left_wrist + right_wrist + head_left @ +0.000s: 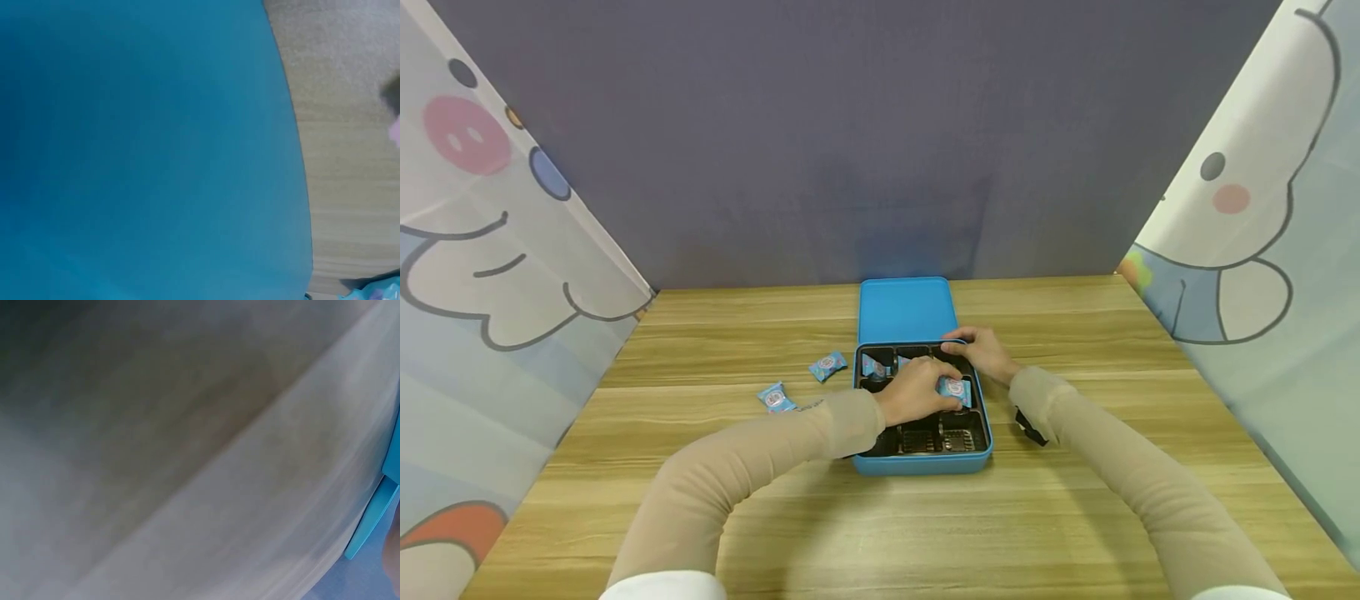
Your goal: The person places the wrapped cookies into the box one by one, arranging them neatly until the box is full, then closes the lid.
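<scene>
Left hand [916,390] is pinching wrapped candy [956,390] at blue box [921,465], right side | right hand [991,356] is gripping its far-right corner | I'd favour seating candy flat

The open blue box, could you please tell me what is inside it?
A black divided tray and blue-wrapped candies show; whatever lies beneath the left-hand grip is covered.
</scene>
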### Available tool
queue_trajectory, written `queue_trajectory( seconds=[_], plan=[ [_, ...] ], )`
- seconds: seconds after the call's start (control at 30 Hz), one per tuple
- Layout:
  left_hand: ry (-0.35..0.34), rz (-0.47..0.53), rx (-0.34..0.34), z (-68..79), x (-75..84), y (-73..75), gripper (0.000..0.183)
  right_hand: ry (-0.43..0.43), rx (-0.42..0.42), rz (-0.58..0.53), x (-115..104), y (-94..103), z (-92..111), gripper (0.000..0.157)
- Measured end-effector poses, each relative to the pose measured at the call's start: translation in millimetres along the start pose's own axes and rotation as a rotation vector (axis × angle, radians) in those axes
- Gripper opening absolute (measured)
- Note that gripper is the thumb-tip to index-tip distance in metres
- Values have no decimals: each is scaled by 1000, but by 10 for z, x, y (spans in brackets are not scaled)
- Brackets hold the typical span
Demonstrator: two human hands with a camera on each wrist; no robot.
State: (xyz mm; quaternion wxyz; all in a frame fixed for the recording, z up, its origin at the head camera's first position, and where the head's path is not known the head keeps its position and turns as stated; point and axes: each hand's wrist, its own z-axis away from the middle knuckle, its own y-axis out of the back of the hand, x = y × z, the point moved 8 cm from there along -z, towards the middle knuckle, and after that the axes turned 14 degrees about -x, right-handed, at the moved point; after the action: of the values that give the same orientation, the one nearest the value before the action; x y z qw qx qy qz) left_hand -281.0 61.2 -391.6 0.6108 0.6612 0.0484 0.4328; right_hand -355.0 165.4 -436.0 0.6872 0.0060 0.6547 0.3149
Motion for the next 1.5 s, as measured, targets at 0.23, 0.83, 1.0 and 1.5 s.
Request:
queue_trajectory(
  seconds=[0.23,0.83,1.0,1.5],
  plan=[
    [12,18,14,0,9,-31,42,-10,-5,6,10,4,19,33],
    [1,46,29,-17,3,-38,44,-17,-4,8,5,21,4,31],
    [1,102,14,-14,-27,-50,44,-36,-15,0,23,12,-4,32],
    [-1,142,24,19,-29,-33,43,-40,-22,-27,27,-8,3,32]
  ],
)
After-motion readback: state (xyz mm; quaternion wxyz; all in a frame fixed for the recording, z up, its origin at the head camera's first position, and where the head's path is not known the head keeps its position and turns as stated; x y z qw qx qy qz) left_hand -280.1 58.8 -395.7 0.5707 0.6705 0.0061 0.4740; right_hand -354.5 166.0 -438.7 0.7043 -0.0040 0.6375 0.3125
